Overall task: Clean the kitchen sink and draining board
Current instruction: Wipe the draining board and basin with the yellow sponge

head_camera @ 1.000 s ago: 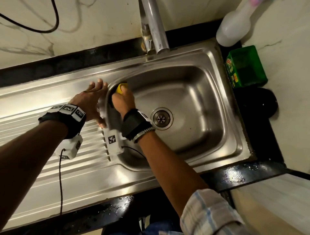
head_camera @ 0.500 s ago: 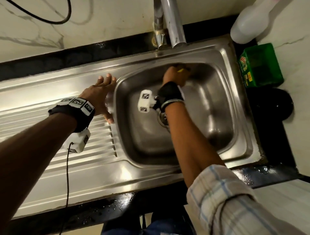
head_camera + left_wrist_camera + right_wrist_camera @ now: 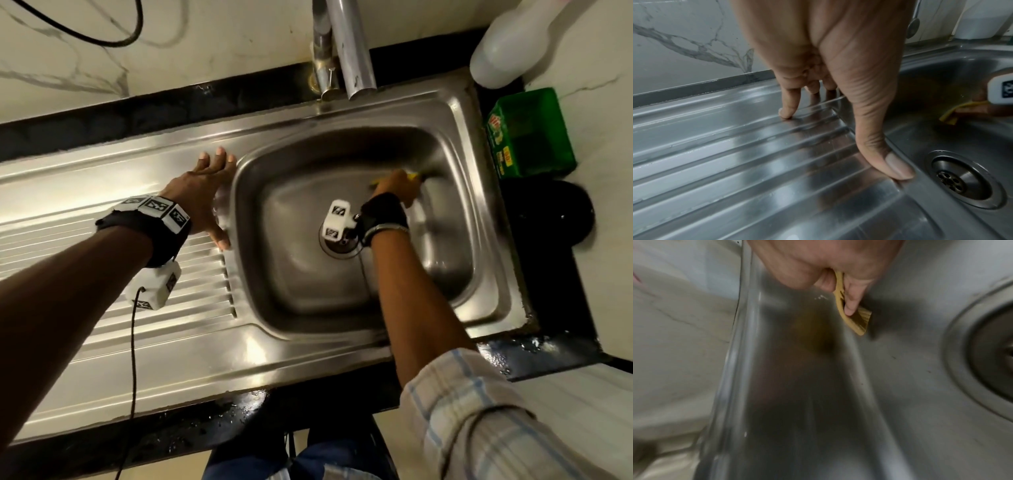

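A stainless steel sink (image 3: 455,113) with a ribbed draining board (image 3: 102,267) on its left fills the head view. My right hand (image 3: 397,186) is down in the basin at the far right corner, gripping a thin yellow scrub pad (image 3: 854,316) and pressing it against the steel near the back wall. The pad's edge shows yellow in the left wrist view too (image 3: 949,116). My left hand (image 3: 209,192) rests flat on the draining board beside the basin's left rim, fingers straight, thumb (image 3: 892,167) on the rim. The drain (image 3: 960,178) sits mid-basin, partly hidden by my right wrist.
A steel tap (image 3: 346,51) rises behind the basin. A white plastic bottle (image 3: 507,44) and a green soap tub (image 3: 531,133) stand on the counter at the right, with a dark round object (image 3: 551,216) below them. A black cable (image 3: 85,34) loops on the marble wall.
My right hand has swept the yellow pad from the basin's far left corner across the back wall to the far right corner. The left hand has stayed on the draining board.
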{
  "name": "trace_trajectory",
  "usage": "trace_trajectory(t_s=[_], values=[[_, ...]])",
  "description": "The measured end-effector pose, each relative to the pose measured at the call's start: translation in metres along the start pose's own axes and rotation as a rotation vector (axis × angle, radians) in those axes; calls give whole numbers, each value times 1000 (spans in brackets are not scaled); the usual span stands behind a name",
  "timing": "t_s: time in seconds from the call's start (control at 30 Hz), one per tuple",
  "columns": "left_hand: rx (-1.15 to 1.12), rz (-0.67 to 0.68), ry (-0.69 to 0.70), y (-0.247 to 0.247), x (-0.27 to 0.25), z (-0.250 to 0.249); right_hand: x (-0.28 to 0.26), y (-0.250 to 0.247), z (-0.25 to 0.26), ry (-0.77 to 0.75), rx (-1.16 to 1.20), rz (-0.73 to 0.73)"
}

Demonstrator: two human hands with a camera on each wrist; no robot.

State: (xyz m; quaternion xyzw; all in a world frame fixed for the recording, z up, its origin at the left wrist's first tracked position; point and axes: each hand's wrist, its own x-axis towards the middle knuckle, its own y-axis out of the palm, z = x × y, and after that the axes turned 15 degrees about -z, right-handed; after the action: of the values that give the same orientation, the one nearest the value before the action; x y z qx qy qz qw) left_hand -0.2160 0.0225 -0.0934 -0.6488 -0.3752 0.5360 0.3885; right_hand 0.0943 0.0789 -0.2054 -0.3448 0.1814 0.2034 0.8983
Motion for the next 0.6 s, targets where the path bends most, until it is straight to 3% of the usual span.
trace_trajectory(t_s=[0.03, 0.13, 0.27, 0.4, 0.47, 0.53, 0.6], values=[[7, 0, 2, 0, 0, 0, 8, 7, 9, -3, 34, -54], [23, -4, 10, 1, 0, 1, -17, 21, 30, -16, -54, 166], [27, -1, 6, 1, -1, 0, -76, 37, 14, -148, -215, 409], [35, 4, 7, -3, -1, 2, -138, 41, -27, -167, -319, 922], [35, 11, 11, -3, -2, 2, -153, 31, -39, -149, -319, 1101], [37, 26, 25, -6, -3, -1, -142, 17, -43, -124, -332, 1087], [16, 23, 18, -9, -7, -3, -124, 4, -40, -13, -268, 980]])
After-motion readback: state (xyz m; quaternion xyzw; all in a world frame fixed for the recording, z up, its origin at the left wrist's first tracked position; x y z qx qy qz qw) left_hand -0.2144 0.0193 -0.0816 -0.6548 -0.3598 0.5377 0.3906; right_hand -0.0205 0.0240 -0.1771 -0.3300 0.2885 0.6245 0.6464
